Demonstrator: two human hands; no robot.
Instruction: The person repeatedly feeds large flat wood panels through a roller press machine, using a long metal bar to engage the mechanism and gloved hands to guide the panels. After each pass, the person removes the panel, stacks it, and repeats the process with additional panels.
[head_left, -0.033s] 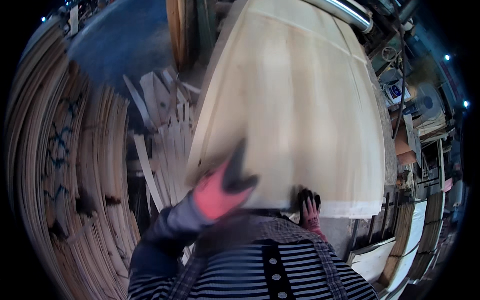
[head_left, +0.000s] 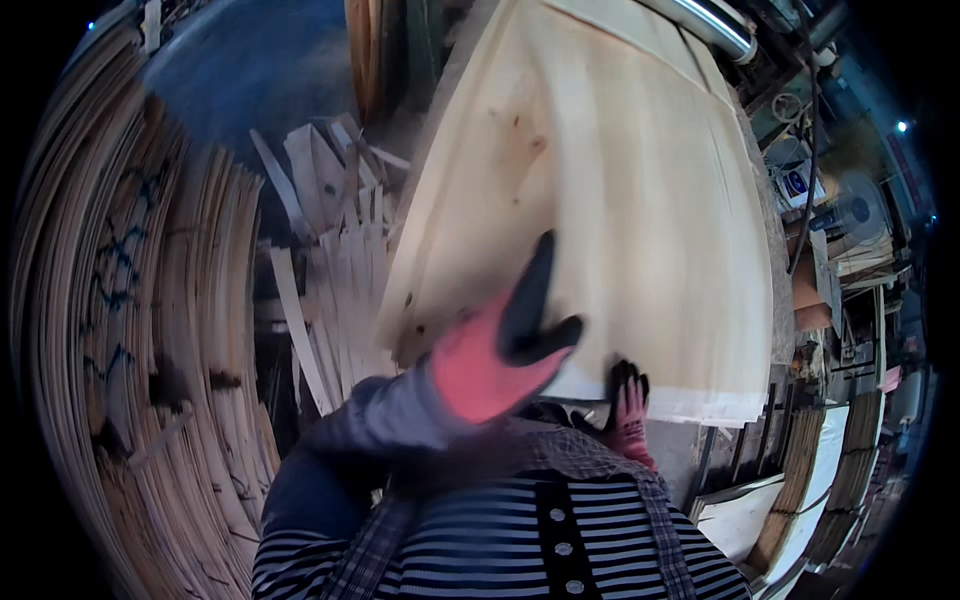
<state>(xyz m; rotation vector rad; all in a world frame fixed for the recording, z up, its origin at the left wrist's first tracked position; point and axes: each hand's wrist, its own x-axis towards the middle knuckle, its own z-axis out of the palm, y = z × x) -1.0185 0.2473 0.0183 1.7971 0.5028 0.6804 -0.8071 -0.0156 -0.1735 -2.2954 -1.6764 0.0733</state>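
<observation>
- One gloved left hand (head_left: pixel 500 355) is hanging open, thumb spread, over a pale wood sheet (head_left: pixel 650 230); the right hand (head_left: pixel 628 408) is resting at its near edge, though whether it's gripping I cannot tell.
- That sheet is lying across the middle; its thin edge could be splitting if either hand is pulling unevenly.
- Rightward, a white container (head_left: pixel 797 184) and a cardboard box (head_left: pixel 812 316) are sitting, contents hidden.

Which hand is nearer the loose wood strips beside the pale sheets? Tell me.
Left. The left hand is over the pale sheets' near part, right of the loose wood strips; the right hand is farther right, at the sheets' near edge.
</observation>
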